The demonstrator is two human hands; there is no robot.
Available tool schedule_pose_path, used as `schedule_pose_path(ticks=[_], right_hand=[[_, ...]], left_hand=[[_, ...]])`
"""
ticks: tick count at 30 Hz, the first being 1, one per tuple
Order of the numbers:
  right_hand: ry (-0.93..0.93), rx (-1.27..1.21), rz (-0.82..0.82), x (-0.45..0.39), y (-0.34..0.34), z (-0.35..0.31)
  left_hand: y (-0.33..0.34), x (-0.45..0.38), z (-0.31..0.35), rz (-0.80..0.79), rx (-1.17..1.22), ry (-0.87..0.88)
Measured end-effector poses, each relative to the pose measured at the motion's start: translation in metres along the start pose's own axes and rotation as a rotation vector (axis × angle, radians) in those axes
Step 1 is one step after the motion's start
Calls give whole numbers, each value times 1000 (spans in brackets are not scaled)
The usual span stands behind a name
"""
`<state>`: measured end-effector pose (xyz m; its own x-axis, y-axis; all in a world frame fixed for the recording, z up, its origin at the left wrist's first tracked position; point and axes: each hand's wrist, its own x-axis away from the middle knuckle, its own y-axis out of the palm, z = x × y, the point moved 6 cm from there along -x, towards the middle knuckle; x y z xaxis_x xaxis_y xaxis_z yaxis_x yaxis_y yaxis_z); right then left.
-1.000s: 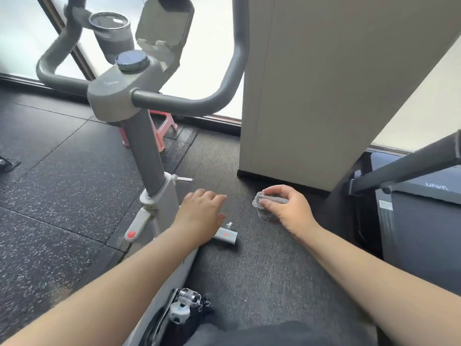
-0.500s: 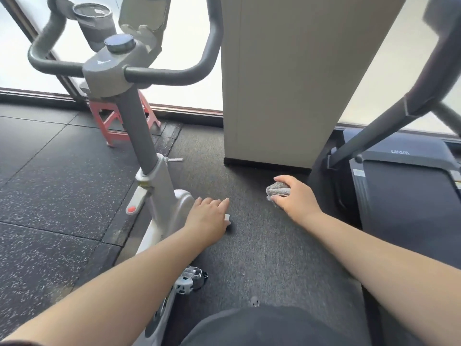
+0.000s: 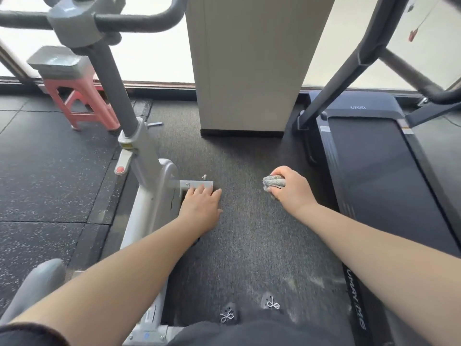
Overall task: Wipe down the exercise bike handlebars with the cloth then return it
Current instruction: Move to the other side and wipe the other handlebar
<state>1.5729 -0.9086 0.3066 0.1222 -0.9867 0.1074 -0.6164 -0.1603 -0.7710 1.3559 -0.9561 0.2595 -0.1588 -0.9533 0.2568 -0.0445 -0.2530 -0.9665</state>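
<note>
A grey crumpled cloth [image 3: 274,182] is gripped in my right hand [image 3: 290,191], held low over the dark floor mat to the right of the bike. The exercise bike's dark padded handlebars [image 3: 139,21] run across the top left, on a grey stem [image 3: 113,88]. My left hand [image 3: 200,208] hangs with relaxed fingers in front of the bike's white frame [image 3: 149,196], its fingertips near a grey foot bar [image 3: 197,183]. Whether it touches the bar I cannot tell.
A beige pillar [image 3: 249,66] stands straight ahead. A treadmill [image 3: 369,166] with slanted black uprights fills the right side. A pink stool [image 3: 79,98] carrying a grey box stands behind the bike at the left. The bike saddle [image 3: 37,280] shows at lower left.
The view has pulled back and tilted down, so the handlebars rose to the top edge. My right hand has lifted the cloth off the floor. My left hand stays by the bike's base.
</note>
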Motion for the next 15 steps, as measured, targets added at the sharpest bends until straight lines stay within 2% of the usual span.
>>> schedule_pose_path(ticks=[8,15], right_hand=[[2,62,-19,49,-13,26],[-64,48,-60,113,-26,55]], left_hand=[[14,59,40,-13,-8,-1],[30,124,89,-23,-7,-72]])
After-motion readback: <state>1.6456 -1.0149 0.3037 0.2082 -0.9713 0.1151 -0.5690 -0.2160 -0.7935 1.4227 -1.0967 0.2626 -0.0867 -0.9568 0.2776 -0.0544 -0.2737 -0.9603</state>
